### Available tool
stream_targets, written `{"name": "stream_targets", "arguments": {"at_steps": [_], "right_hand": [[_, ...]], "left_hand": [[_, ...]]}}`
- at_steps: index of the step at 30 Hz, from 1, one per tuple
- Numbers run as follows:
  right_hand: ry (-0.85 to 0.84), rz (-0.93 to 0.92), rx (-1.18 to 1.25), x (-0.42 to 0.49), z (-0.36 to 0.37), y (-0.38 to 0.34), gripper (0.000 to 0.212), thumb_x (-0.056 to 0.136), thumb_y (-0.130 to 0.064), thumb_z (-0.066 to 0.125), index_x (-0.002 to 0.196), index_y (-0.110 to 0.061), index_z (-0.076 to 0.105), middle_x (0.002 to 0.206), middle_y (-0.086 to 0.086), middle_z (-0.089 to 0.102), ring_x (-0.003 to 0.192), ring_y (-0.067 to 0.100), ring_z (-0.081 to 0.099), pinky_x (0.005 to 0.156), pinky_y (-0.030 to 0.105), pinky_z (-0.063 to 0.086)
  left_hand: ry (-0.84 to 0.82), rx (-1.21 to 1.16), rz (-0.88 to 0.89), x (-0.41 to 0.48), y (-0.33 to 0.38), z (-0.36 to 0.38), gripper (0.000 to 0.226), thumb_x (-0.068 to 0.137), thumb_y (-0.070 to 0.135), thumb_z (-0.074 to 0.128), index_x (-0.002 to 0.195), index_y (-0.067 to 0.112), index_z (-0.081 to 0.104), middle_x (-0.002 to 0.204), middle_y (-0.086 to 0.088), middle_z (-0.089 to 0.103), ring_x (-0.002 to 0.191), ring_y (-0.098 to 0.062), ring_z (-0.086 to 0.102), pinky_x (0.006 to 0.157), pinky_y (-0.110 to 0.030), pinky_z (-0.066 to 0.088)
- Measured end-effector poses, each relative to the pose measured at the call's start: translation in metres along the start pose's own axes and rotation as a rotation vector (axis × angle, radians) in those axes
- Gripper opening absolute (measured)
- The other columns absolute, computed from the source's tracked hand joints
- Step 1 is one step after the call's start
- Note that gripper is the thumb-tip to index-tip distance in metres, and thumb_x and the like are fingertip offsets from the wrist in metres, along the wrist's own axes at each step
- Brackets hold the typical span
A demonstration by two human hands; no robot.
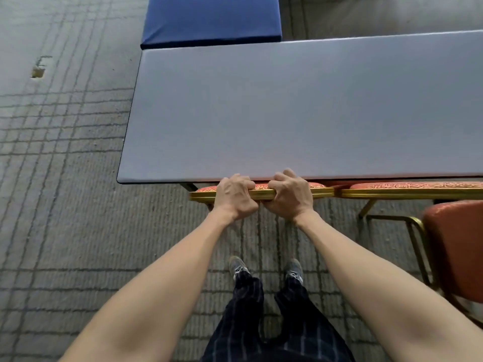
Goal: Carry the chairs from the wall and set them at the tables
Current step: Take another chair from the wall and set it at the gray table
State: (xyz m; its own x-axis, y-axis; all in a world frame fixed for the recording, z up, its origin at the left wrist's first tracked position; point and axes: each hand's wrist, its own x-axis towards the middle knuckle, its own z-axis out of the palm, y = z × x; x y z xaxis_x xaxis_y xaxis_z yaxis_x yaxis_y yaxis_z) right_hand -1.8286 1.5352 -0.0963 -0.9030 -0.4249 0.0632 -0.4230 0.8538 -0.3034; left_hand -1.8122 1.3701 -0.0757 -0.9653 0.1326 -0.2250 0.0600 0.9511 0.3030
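Ok, left hand (235,197) and right hand (288,196) gripped chair (202,195) top rail, 6 o'clock edge of bench (287,108).

My chair (203,195) has a gold frame and red-orange cloth with gold swirls. The table (287,113) is plain pale grey, the floor (65,178) grey with dark grid lines, my trousers (245,322) navy checked.

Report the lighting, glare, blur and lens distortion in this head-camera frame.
Head view: soft, even light, no hard shadows; a pale sheen washes out the grey table; the wide-angle lens bows the table's edges and stretches the forearms; the floor looks smeared toward the corners; the left hand and right hand gripping the chair look fairly sharp.
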Motion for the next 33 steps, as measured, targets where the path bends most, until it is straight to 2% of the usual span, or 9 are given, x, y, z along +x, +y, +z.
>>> {"name": "stream_targets", "arguments": {"at_steps": [2,6,8,12,16,22,24,29,33], "right_hand": [[0.019,-0.015,0.012,0.004,0.006,-0.017,0.026,0.059,-0.042,0.077,0.062,-0.018,0.067,0.069,-0.004,0.062,0.072,0.021,0.058,0.049,0.026,0.043],[0.077,-0.05,0.053,0.011,0.01,-0.045,0.026,0.066,-0.042,0.075,0.061,-0.019,0.065,0.067,-0.007,0.06,0.071,0.017,0.057,0.045,0.024,0.04],[0.077,-0.069,0.068,0.009,0.016,-0.054,0.026,0.067,-0.042,0.076,0.06,-0.019,0.064,0.068,-0.007,0.059,0.073,0.018,0.056,0.045,0.025,0.04],[0.052,-0.1,0.07,0.002,0.025,-0.069,0.029,0.068,-0.046,0.074,0.062,-0.019,0.064,0.072,-0.005,0.06,0.075,0.02,0.056,0.048,0.027,0.043],[0.119,-0.056,0.09,-0.003,0.028,-0.064,0.037,0.074,-0.052,0.055,0.064,-0.018,0.066,0.072,-0.003,0.061,0.076,0.021,0.056,0.049,0.028,0.044],[0.215,-0.049,0.105,0.024,0.022,-0.06,0.032,0.073,-0.049,0.065,0.065,-0.018,0.066,0.07,-0.003,0.059,0.073,0.021,0.055,0.048,0.027,0.043],[0.203,-0.04,0.13,0.025,0.023,-0.06,0.028,0.072,-0.045,0.073,0.067,-0.018,0.067,0.07,-0.002,0.06,0.073,0.021,0.055,0.049,0.027,0.041],[0.137,-0.061,0.096,0.001,0.041,-0.065,0.026,0.072,-0.042,0.07,0.067,-0.017,0.065,0.074,0.0,0.06,0.076,0.023,0.055,0.054,0.031,0.046],[0.044,-0.085,0.117,0.015,0.033,-0.058,0.03,0.074,-0.043,0.066,0.069,-0.014,0.066,0.076,0.002,0.061,0.078,0.025,0.054,0.061,0.033,0.047]], "left_hand": [[0.026,-0.064,-0.039,-0.007,-0.016,-0.005,0.017,0.065,0.026,0.061,0.079,0.025,0.07,0.086,0.01,0.065,0.09,-0.017,0.057,0.076,-0.03,0.042],[0.039,-0.109,-0.084,-0.026,-0.036,-0.017,0.01,0.066,0.019,0.064,0.066,0.027,0.057,0.073,0.013,0.05,0.079,-0.015,0.048,0.069,-0.028,0.033],[0.048,-0.097,-0.086,-0.036,-0.046,-0.017,0.012,0.066,0.02,0.064,0.063,0.025,0.053,0.071,0.011,0.053,0.078,-0.016,0.05,0.068,-0.027,0.033],[0.065,-0.099,-0.045,-0.051,-0.063,-0.013,0.013,0.067,0.024,0.068,0.061,0.02,0.057,0.07,0.006,0.061,0.077,-0.02,0.054,0.063,-0.028,0.037],[0.073,-0.043,0.011,-0.047,-0.063,-0.008,0.013,0.062,0.025,0.068,0.058,0.02,0.056,0.064,0.006,0.061,0.072,-0.019,0.055,0.062,-0.028,0.045],[0.203,-0.045,0.162,-0.02,-0.075,-0.021,0.013,0.058,0.028,0.07,0.057,0.019,0.061,0.06,0.004,0.063,0.062,-0.023,0.059,0.057,-0.028,0.049],[0.217,-0.036,0.201,-0.016,-0.077,-0.023,0.014,0.059,0.028,0.072,0.059,0.018,0.062,0.061,0.003,0.064,0.061,-0.024,0.059,0.056,-0.027,0.048],[0.197,-0.029,0.232,-0.034,-0.084,0.003,0.015,0.059,0.027,0.068,0.055,0.018,0.057,0.058,0.003,0.058,0.059,-0.024,0.054,0.054,-0.028,0.046],[0.108,-0.017,0.169,-0.023,-0.083,-0.01,0.014,0.063,0.027,0.066,0.058,0.016,0.06,0.063,0.002,0.061,0.067,-0.025,0.057,0.059,-0.031,0.049]]}}
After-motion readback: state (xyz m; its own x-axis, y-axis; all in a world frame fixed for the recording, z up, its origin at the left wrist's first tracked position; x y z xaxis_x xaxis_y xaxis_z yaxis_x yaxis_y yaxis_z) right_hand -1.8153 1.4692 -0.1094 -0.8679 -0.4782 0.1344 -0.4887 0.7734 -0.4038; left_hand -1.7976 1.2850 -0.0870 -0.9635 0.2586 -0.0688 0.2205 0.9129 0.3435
